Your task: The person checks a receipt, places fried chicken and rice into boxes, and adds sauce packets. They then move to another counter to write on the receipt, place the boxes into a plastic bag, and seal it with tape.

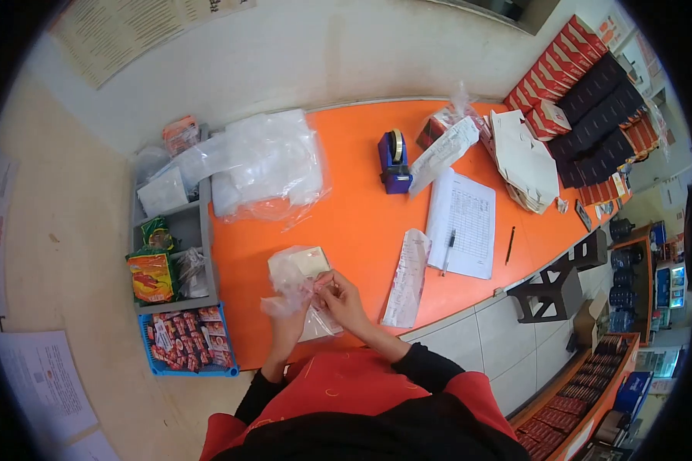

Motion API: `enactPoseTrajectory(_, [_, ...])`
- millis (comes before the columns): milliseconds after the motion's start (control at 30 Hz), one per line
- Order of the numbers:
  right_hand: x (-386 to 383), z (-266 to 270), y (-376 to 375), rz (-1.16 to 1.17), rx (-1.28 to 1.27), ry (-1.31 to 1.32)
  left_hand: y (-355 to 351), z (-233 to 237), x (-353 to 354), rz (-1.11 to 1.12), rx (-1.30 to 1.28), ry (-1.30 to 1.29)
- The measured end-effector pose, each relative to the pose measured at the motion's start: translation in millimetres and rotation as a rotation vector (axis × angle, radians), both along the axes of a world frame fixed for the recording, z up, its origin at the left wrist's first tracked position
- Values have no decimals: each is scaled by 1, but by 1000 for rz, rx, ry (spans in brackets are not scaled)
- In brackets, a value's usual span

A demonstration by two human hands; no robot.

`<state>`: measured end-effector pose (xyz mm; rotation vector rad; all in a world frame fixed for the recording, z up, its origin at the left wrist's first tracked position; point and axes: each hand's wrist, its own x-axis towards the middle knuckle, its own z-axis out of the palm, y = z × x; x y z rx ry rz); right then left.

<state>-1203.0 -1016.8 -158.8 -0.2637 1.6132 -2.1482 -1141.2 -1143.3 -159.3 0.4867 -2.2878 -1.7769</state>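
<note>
A clear plastic bag (286,275) with a cream box (309,261) inside or beneath it lies at the front of the orange table. My left hand (286,326) grips the gathered plastic from the left, its fingers partly covered by the film. From the other side my right hand (344,302) pinches the bunched bag, thumb and fingers pressed together close to the left fingertips. A small pinkish bit shows between the two hands. The lower part of the box reaches below my wrists, near the table's front edge.
Left stands a grey organizer (214,265) of packets, with a blue basket (231,371) of sachets below. Behind are stacked plastic bags (273,157) and a tape dispenser (396,170). Rightward lie a long receipt (407,280), a form (469,223), a pen (449,247) and stacked boxes (550,65).
</note>
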Motion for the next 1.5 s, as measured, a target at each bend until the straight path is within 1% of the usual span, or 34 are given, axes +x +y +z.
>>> enactPoseTrajectory(67, [0,-1,2,-107,-88,-105,-5,6,4,-73,-600,152])
enactPoseTrajectory(100, [-4,-1,6,-153,-132,-158,-5,9,4,-87,-660,159])
enactPoseTrajectory(167, [-23,16,16,45,-130,-132,-1,18,3,-110,-787,168])
enactPoseTrajectory(200, [-35,22,23,151,-127,-123,4,23,-1,-68,-593,130])
enactPoseTrajectory(267, [-64,21,30,362,31,95,17,34,-8,33,-205,51])
enactPoseTrajectory(300, [-78,22,33,480,102,213,16,21,-3,90,-288,69])
enactPoseTrajectory(400, [-100,28,37,575,229,687,13,12,7,-11,-723,152])
enactPoseTrajectory(500, [-103,3,27,752,233,980,25,20,2,42,-711,197])
enactPoseTrajectory(600, [-102,12,19,815,137,1060,30,21,4,126,-785,183])
enactPoseTrajectory(633, [-99,17,20,771,107,993,32,25,4,140,-846,188])
enactPoseTrajectory(700, [-95,26,26,674,53,851,34,33,2,150,-968,200])
enactPoseTrajectory(800, [-93,17,26,884,-24,385,39,36,-2,212,-826,149])
enactPoseTrajectory(900, [-83,-4,17,891,-127,137,33,29,2,174,-691,43])
enactPoseTrajectory(1000, [-84,-35,3,862,289,1146,40,29,-3,211,-809,64])
enactPoseTrajectory(1100, [-98,-22,8,738,142,1306,34,23,-5,65,-1004,100])
enactPoseTrajectory(1167, [-111,15,26,953,188,980,29,11,0,117,-1019,-113])
enactPoseTrajectory(1200, [-120,26,36,1045,207,810,36,21,2,217,-1035,-122])
enactPoseTrajectory(1233, [-134,21,48,758,104,780,42,31,3,316,-1045,-131])
enactPoseTrajectory(1267, [-154,14,67,467,4,743,51,42,-4,411,-1020,-25])
enactPoseTrajectory(1300, [-186,8,97,406,78,493,60,52,-11,501,-994,88])
enactPoseTrajectory(1333, [-220,-9,122,207,113,410,76,44,-29,515,-925,212])
enactPoseTrajectory(1367, [-246,-18,140,-106,299,424,100,34,-48,531,-849,329])
enactPoseTrajectory(1400, [-266,-32,156,-198,452,512,127,26,-67,545,-769,439])
enactPoseTrajectory(1433, [-280,-49,163,-291,605,596,151,55,-104,438,-822,406])
enactPoseTrajectory(1467, [-291,-71,160,-265,644,583,174,84,-140,328,-870,378])
enactPoseTrajectory(1500, [-301,-94,153,-238,682,572,175,39,-187,222,-499,290])
